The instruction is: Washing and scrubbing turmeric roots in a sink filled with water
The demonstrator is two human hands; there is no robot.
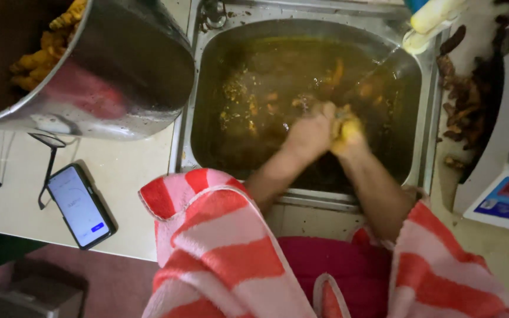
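Both hands work together over the middle of a steel sink (425, 147) filled with murky yellow-brown water. The left hand (308, 134) is curled, its fingers (327, 112) bent in toward the right hand (349, 136), which is closed around a yellow root piece (347, 125), likely turmeric, though motion blur makes the exact grip hard to read. The piece sits between the two hands, just above or at the water surface, pressed by the left fingers while the right ones wrap it.

As for progress, the work looks to be partway through. More orange-yellow pieces (248, 94) lie submerged or floating in the water to the left of the hands and behind them. A large steel pot (125, 65) on the tabletop (131, 176) left of the sink already holds a heap of clean-looking yellow roots (42, 53). On the right of the sink, a dark pile of unwashed roots (463, 106) lies apart from the hands. A thin stream of water (384, 62) runs into the sink from the upper right. A phone (81, 206) lies on the tabletop near the pot.
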